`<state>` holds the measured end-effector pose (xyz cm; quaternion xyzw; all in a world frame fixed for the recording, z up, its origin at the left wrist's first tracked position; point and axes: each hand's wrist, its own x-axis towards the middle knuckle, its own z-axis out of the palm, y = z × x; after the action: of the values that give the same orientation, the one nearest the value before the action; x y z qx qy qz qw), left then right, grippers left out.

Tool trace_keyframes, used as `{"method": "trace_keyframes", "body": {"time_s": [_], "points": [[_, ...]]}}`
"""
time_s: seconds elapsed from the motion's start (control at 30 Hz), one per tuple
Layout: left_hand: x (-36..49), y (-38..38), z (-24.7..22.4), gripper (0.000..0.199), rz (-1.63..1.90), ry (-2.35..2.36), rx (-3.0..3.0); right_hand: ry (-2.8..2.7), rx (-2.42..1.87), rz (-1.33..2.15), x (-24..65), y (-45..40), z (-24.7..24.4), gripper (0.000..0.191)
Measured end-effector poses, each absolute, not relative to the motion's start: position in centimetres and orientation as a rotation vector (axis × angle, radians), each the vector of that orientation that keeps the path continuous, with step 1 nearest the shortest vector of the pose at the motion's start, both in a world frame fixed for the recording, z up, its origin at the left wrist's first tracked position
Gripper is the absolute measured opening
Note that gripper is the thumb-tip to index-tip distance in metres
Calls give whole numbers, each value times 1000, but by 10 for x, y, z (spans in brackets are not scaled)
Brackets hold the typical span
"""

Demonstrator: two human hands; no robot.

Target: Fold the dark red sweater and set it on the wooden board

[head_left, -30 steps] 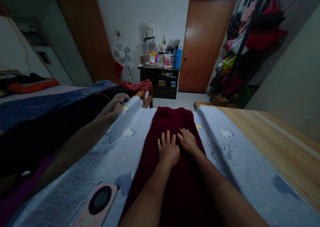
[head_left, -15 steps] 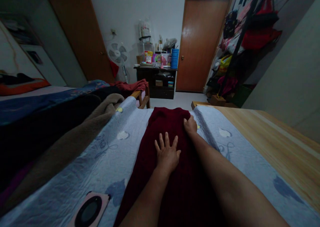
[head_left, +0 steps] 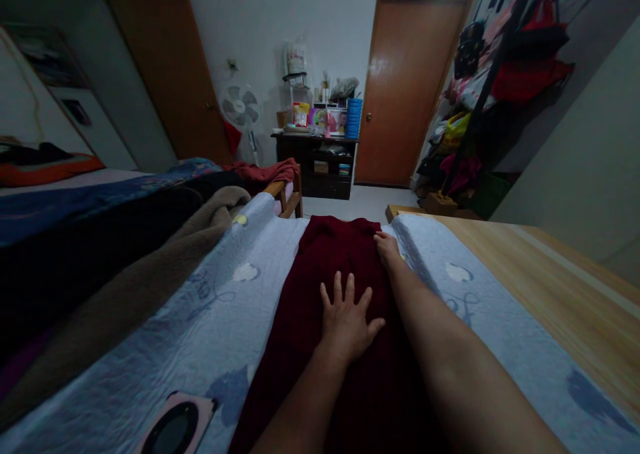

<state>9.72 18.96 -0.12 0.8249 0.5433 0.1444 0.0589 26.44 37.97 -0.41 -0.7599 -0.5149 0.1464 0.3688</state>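
Observation:
A dark red garment lies stretched lengthwise over a pale blue patterned bedspread. On the middle of the cloth my left hand rests flat, fingers spread. My right hand is at the garment's far right edge, thumb and fingers pinched on the fabric there. My forearms cover part of the cloth, and its near end runs out of view.
A pink-cased device with a round dark face lies at lower left. Along the left is a brown blanket. A wooden board borders the right. Beyond stand a fan, a dark cabinet and a door.
My left hand has slid slightly right and toward me over the cloth, its thumb spreading wider. My right hand has shifted slightly outward along the garment's far right edge.

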Motion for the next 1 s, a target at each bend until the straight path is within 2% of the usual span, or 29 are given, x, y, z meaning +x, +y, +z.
{"method": "trace_keyframes", "body": {"time_s": [0.23,0.4,0.8,1.0], "points": [[99,189,-2,73,424,1653,2493,-1394,-2100,160,260,367,-10,32],[99,189,-4,73,415,1658,2489,-1460,-2149,9,252,364,-6,38],[102,189,-4,80,344,1697,2492,-1791,-2165,62,234,359,-5,39],[104,188,-4,94,308,1760,2506,-1908,-2150,76,225,348,-16,58]]}}
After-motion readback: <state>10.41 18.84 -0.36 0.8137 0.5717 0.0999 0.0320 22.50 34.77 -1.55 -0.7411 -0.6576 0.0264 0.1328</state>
